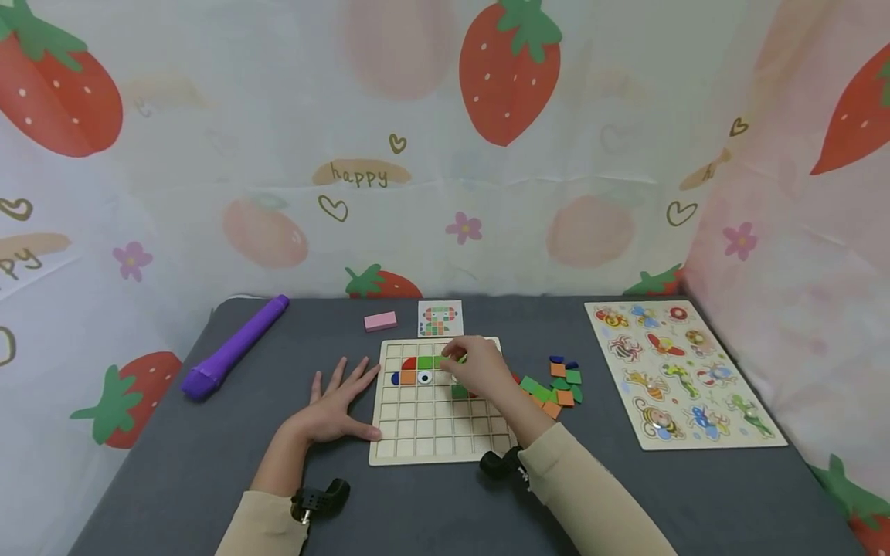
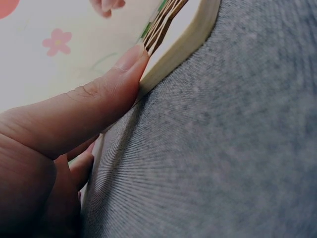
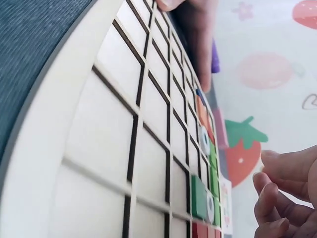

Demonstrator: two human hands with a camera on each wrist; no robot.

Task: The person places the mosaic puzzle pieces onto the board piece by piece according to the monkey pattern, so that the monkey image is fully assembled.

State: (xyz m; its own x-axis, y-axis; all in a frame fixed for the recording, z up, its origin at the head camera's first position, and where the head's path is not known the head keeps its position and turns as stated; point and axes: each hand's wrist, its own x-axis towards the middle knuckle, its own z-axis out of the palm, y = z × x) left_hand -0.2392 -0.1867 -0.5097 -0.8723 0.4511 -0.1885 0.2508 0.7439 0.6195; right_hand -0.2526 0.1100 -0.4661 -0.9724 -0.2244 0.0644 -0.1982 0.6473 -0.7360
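A pale wooden grid board [image 1: 406, 428] lies on the table, partly filled with small coloured tiles. In its upper rows show a red piece [image 1: 409, 363], a green tile [image 1: 425, 362], an orange tile [image 1: 408, 378], a blue piece [image 1: 395, 378] and a round eye tile [image 1: 425, 378]. My left hand [image 1: 334, 409] rests with fingers spread at the board's left side, its thumb [image 2: 126, 64] against the edge. Over the upper rows is my right hand [image 1: 480, 369], thumb and index tips close together. In the right wrist view no piece shows between those fingertips [image 3: 270, 158].
Loose coloured pieces [image 1: 549, 390] lie right of the board. Behind it are a pattern card [image 1: 440, 319] and a pink block [image 1: 380, 321]. A purple stick-like object [image 1: 236, 347] lies at the left, an insect picture board [image 1: 695, 386] at the right. A strawberry-print curtain [image 1: 445, 255] closes off the back.
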